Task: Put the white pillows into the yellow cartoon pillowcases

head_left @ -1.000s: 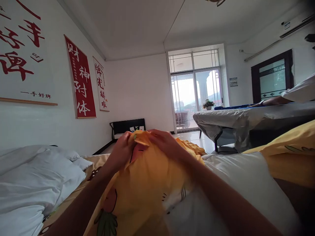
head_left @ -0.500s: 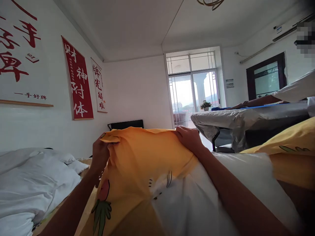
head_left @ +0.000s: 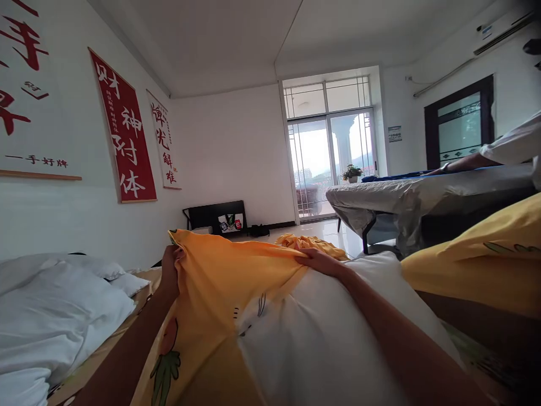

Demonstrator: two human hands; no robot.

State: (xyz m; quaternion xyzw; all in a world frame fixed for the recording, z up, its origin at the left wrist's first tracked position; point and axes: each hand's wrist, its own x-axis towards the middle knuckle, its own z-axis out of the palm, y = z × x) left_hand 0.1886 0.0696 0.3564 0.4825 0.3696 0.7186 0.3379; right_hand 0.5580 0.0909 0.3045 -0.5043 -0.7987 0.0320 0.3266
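Note:
A yellow pillowcase (head_left: 228, 265) with a printed carrot, whisker marks and a large white area stretches between my hands. My left hand (head_left: 171, 270) is closed on its upper left corner, where the cloth bunches. At the upper right edge, my right hand (head_left: 321, 262) pinches the fabric, thumb side towards the cloth. Just beyond my right forearm lies a white pillow (head_left: 378, 268), partly covered by that arm. The lower end of the pillowcase runs out of view at the bottom.
White bedding (head_left: 63, 310) is heaped at left. Behind the pillowcase lies crumpled yellow cloth (head_left: 313, 245). Another yellow patterned piece (head_left: 486, 254) rises at right. A plastic-covered table (head_left: 380, 197) stands beyond, with a co-worker's arm (head_left: 465, 162) over it. A black bench (head_left: 203, 217) is by the wall.
Both hands have come down, lowering the pillowcase's top edge, so the crumpled yellow cloth and more of the bench now show. The co-worker's arm has drawn back to the right.

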